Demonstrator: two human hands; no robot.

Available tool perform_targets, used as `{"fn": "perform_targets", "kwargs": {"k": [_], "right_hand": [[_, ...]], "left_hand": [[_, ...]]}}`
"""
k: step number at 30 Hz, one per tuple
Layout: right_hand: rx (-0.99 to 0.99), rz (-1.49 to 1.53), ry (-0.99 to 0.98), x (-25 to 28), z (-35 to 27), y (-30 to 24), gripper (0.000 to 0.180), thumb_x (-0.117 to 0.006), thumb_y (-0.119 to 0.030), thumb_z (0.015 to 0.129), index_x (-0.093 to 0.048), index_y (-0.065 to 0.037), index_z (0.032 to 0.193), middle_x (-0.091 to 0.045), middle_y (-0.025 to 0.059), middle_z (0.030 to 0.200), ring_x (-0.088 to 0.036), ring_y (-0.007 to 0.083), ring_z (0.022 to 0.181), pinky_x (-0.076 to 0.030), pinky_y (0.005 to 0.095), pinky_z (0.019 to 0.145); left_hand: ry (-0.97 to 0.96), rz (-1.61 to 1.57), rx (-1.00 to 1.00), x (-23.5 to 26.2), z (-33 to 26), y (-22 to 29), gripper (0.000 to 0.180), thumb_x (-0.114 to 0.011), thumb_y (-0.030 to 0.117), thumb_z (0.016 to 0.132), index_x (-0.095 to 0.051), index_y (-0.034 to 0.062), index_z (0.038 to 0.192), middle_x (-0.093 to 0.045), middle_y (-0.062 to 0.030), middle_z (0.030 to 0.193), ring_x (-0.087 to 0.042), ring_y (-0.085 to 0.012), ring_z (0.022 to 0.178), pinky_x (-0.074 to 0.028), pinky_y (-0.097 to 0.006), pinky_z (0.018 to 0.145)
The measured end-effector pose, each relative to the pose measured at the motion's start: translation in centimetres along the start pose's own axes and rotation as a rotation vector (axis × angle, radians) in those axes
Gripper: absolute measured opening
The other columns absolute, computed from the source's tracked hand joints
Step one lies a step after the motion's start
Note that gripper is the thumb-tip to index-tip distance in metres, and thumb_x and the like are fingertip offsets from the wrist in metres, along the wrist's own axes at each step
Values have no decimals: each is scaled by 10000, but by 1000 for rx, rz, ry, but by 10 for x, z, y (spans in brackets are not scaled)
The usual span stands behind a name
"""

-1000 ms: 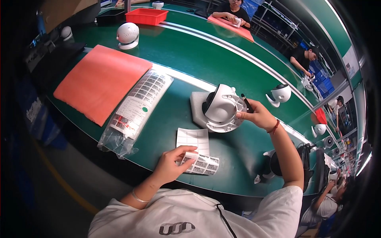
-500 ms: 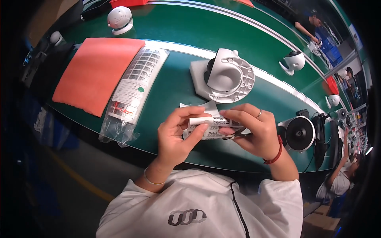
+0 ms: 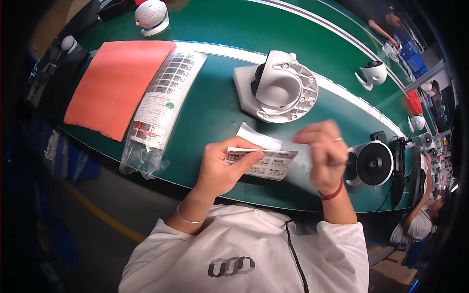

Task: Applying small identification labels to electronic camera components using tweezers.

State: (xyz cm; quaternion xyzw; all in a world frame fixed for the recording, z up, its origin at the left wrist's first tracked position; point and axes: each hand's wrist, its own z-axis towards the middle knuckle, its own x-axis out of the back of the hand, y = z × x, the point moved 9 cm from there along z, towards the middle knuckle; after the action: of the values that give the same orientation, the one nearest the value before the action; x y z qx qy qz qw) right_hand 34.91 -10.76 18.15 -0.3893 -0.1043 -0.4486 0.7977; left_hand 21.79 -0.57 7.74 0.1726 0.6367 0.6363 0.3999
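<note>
My left hand (image 3: 222,166) pinches a folded sheet of printed labels (image 3: 266,163) between thumb and fingers. A curled white strip of backing paper (image 3: 259,136) rises behind the sheet. Smeared by motion, my right hand (image 3: 325,154) is apart from the sheet, to its right. Its fingers are curled together; a thin dark thing shows faintly at its right side, but I cannot make out what it holds. Beyond my hands a white camera-like housing (image 3: 286,90) lies tilted on a white foam block (image 3: 244,90), its ribbed, screw-dotted underside showing.
An orange foam sheet (image 3: 119,88) and a plastic bag of label sheets (image 3: 163,105) lie at the left. A round white device with a black face (image 3: 372,163) stands at the right. White devices (image 3: 151,18) sit along the green bench; other people work at the far right.
My right hand has come away from the label sheet and moved right, in a blur. The sheet, still in my left hand, now shows more of its printed face.
</note>
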Motion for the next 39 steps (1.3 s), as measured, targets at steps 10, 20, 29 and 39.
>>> {"fn": "perform_targets", "kwargs": {"k": [10, 20, 29, 39], "right_hand": [[-524, 550, 213, 46, -29, 41, 164, -696, -70, 844, -666, 55, 945, -623, 54, 731, -529, 83, 572, -420, 194, 526], [-232, 249, -84, 13, -14, -8, 356, -781, 62, 704, -709, 9, 1048, -648, 120, 969, -655, 195, 797, -532, 297, 703], [25, 30, -148, 7, -6, -24, 258, -762, 66, 693, -710, -1, 936, -698, 116, 880, -681, 219, 776, -528, 297, 672], [83, -207, -71, 11, -16, -9, 263, -731, 117, 683, -703, 0, 917, -674, 104, 826, -674, 237, 750, -532, 305, 678]], "left_hand": [[64, 230, -223, -6, 6, 16, 140, -646, -68, 849, -671, -20, 978, -728, -111, 949, -677, -116, 873, -533, -234, 761], [158, 266, -220, -3, 6, 20, 278, -677, -60, 836, -641, -34, 1111, -697, -143, 1067, -670, -155, 970, -521, -257, 850], [130, 416, -317, -14, 2, 31, 396, -674, -69, 825, -577, -13, 1205, -706, -162, 1065, -688, -208, 1001, -533, -276, 848], [55, 399, -55, 0, -18, -13, 490, -715, -2, 809, -537, 41, 1264, -723, -124, 1029, -689, -165, 944, -522, -274, 820]]}}
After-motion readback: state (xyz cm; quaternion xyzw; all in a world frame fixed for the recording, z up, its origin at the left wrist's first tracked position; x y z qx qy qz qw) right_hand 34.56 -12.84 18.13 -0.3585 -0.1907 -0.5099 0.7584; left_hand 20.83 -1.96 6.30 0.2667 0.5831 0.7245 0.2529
